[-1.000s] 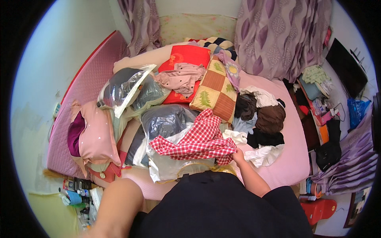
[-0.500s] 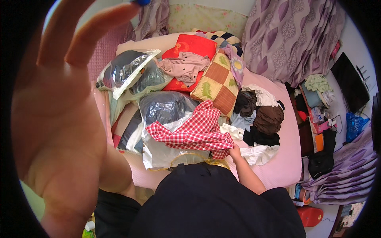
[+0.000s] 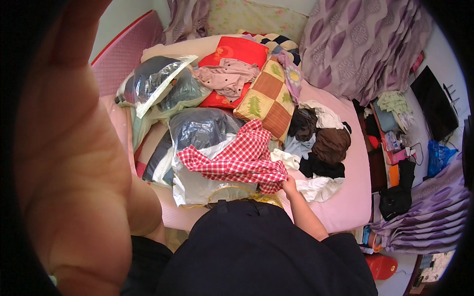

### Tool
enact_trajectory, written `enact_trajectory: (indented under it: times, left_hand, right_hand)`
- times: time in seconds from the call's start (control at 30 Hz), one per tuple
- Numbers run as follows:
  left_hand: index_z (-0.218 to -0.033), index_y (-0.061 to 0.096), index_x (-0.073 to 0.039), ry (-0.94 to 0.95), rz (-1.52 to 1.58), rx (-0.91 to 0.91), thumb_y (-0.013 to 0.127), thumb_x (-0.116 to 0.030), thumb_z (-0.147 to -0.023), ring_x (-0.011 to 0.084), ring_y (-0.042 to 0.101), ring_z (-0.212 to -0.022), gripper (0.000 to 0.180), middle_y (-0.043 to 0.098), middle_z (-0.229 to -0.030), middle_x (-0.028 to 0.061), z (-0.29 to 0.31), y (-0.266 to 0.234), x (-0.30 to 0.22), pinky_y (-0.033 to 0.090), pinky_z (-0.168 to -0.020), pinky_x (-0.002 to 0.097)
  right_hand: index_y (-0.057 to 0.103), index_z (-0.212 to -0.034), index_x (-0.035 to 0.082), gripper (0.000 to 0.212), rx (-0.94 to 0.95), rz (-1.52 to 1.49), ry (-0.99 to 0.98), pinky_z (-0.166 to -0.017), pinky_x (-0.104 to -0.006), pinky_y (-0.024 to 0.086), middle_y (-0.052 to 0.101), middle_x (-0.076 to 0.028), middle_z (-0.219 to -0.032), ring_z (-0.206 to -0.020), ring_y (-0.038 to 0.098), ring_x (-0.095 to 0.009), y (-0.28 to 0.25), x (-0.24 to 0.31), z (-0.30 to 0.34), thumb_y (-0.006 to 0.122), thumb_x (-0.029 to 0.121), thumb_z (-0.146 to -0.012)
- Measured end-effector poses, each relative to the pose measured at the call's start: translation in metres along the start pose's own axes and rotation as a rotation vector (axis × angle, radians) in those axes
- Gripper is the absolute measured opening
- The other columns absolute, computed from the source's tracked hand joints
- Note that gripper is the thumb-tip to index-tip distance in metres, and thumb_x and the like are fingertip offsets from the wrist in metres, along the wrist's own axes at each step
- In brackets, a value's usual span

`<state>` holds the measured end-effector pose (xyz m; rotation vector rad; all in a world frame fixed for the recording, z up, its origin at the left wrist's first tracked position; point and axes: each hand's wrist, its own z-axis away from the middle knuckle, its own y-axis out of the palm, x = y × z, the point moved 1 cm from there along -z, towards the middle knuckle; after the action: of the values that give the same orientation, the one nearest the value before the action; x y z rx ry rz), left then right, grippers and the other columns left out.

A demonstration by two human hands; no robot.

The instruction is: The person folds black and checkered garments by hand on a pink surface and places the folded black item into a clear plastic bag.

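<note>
My right hand (image 3: 289, 186) grips the end of a red-and-white checked shirt (image 3: 239, 160). The rest of that shirt lies loosely across a clear plastic bag of dark clothing (image 3: 205, 129). Close to the camera, my raised left hand (image 3: 74, 163) fills the left side. Its fingers stretch upward, partly cut off by the picture's edge, and no object shows in it. To the right of the shirt lies a heap of clothes, with a brown garment (image 3: 332, 146), a black one (image 3: 321, 166) and a white one (image 3: 318, 189).
Behind are another clear bag of clothing (image 3: 153, 81), a red cushion (image 3: 237, 49), a pink dotted garment (image 3: 227, 79) and a checked pillow (image 3: 266, 98), all on a pink-covered bed (image 3: 353, 207). At right stand a cluttered shelf (image 3: 395, 148) and a dark screen (image 3: 434, 103). Purple patterned curtains (image 3: 355, 44) hang behind.
My left hand has come nearer the camera, its fingers now mostly out of the picture. The view has shifted slightly; my right hand keeps its hold on the shirt.
</note>
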<state>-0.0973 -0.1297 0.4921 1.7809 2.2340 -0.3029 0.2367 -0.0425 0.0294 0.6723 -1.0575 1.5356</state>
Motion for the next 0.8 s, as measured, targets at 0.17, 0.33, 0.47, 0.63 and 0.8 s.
enact_trajectory:
  times: [0.17, 0.33, 0.47, 0.63, 0.8]
  left_hand:
    - [-0.117, 0.039, -0.006, 0.027, -0.016, 0.042, 0.061, -0.038, -0.070, 0.0260, 0.043, -0.108, 0.061, 0.045, -0.115, 0.0168, -0.008, -0.004, -0.004, 0.032, -0.092, 0.0387]
    - [-0.119, 0.038, -0.006, -0.537, -0.038, 0.229, 0.066, -0.030, -0.067, 0.0184, 0.045, -0.106, 0.064, 0.048, -0.113, 0.0113, 0.076, 0.001, 0.108, 0.034, -0.091, 0.0326]
    - [-0.128, 0.023, 0.000, -0.726, -0.700, 0.745, 0.073, -0.032, -0.056, 0.0345, 0.032, -0.117, 0.093, 0.033, -0.126, 0.0199, 0.271, -0.002, 0.172, 0.026, -0.097, 0.0413]
    - [-0.099, 0.051, -0.002, -0.918, -0.652, 0.611, 0.060, -0.015, -0.067, 0.0321, 0.050, -0.093, 0.036, 0.054, -0.098, 0.0175, 0.375, -0.013, 0.191, 0.039, -0.080, 0.0401]
    - [-0.076, 0.052, 0.000, -1.132, -0.237, 0.088, 0.041, 0.002, -0.071, 0.0127, 0.051, -0.064, 0.012, 0.056, -0.068, 0.0074, 0.312, -0.050, 0.217, 0.041, -0.060, 0.0252]
  right_hand:
    - [0.052, -0.091, 0.003, 0.018, 0.015, 0.039, 0.000, -0.057, -0.0258, 0.043, 0.056, -0.004, -0.079, -0.067, 0.053, -0.013, 0.005, 0.004, -0.002, 0.051, 0.001, -0.073]
    - [0.051, -0.099, 0.002, 0.023, 0.103, -0.071, -0.033, -0.061, -0.0266, 0.045, 0.058, -0.004, -0.085, -0.072, 0.055, -0.013, -0.002, 0.047, 0.016, 0.049, 0.003, -0.076]
    - [0.051, -0.103, 0.002, 0.025, 0.291, -0.193, -0.111, -0.075, -0.0242, 0.042, 0.058, -0.005, -0.094, -0.085, 0.055, -0.012, 0.008, 0.124, 0.052, 0.048, 0.004, -0.078]
    - [0.052, -0.086, 0.005, 0.014, 0.516, -0.219, -0.260, -0.068, -0.0201, 0.041, 0.054, 0.002, -0.081, -0.074, 0.051, -0.005, -0.019, 0.183, 0.064, 0.056, 0.001, -0.073]
    - [0.050, -0.081, 0.005, 0.021, 0.098, 0.610, -0.478, -0.064, -0.0280, 0.043, 0.057, -0.010, -0.078, -0.071, 0.056, -0.023, -0.060, 0.199, 0.040, 0.055, -0.001, -0.061]
